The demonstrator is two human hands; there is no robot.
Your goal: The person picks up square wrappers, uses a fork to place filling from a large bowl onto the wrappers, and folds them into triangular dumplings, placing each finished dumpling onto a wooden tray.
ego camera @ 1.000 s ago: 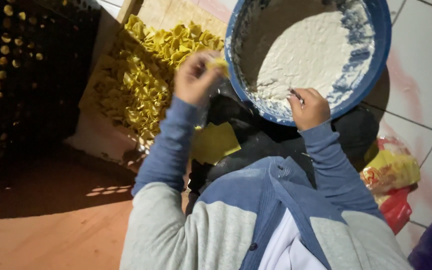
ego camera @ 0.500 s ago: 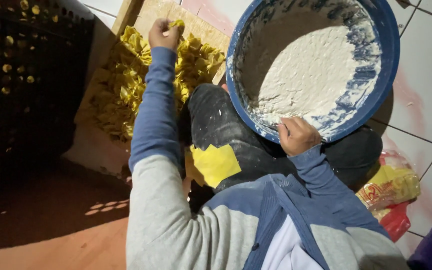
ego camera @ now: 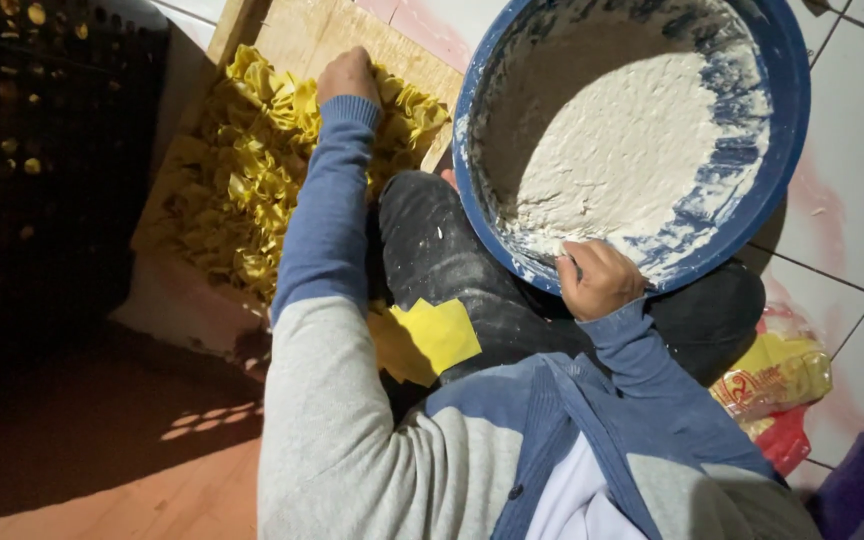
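Head view, looking down on a seated person in a grey and blue jacket, dark trousers dusted white.

Left hand (ego camera: 348, 76): arm stretched forward, hand resting on top of a heap of folded yellow paper pieces (ego camera: 252, 170). Fingers curl down into the heap; the grip looks closed on some of the pieces, though what lies under the palm is hidden.

The yellow heap lies on a wooden board (ego camera: 332, 35) that leans up and away at the top of the view, left of the person's knee. A single flat yellow sheet (ego camera: 427, 340) lies apart from the heap, against the thigh, close to the left elbow.

Right hand (ego camera: 597, 280): fist closed at the near rim of a large blue basin (ego camera: 787, 130). A thin dark object shows at the fingers; too small to tell what it is. The grip is shut around it, knuckles touching the rim.

The basin rests on the person's lap, tilted, its inner wall smeared white, with a mass of white paste (ego camera: 642, 150) filling the lower right half.

Floor: white tiles (ego camera: 862, 220) on the right, bare wood (ego camera: 72, 500) lower left. A red and yellow plastic bag (ego camera: 777, 385) lies beside the right leg. A dark perforated screen (ego camera: 32, 150) stands at far left.
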